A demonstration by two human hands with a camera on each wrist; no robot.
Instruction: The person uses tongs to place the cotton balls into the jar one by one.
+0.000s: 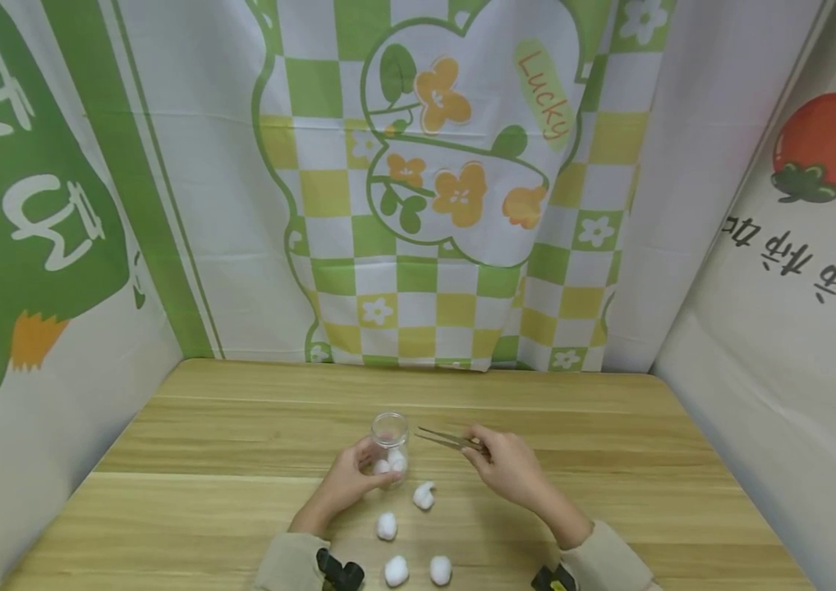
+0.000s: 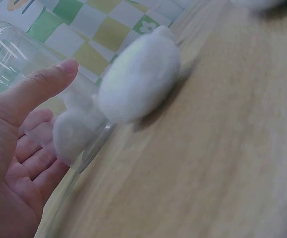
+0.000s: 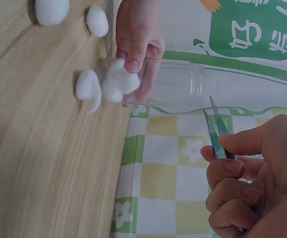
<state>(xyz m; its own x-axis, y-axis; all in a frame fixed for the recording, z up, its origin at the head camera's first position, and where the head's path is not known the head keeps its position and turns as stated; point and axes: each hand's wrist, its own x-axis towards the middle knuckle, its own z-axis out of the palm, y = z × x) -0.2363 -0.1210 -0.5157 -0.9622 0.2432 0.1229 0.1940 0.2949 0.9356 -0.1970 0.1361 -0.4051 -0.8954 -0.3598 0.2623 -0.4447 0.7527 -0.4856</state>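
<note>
nearest, two cotton balls (image 1: 396,570) lie before the jar (image 1: 390,444); two others are closer, one just beside its base. the left hand (image 1: 347,478) has its grip round the jar, which stands upright with some cotton balls inside. right of the jar, the right hand (image 1: 510,466) has its grip clamped on the tweezers (image 1: 451,441), their tips apart, a small gap from the rim. beyond the jar, the counter (image 1: 573,414) stretches to its far edge.

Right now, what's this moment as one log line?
left hand: holds jar | right hand: holds tweezers, tips apart | jar: cotton balls inside | table: four loose cotton balls
</note>
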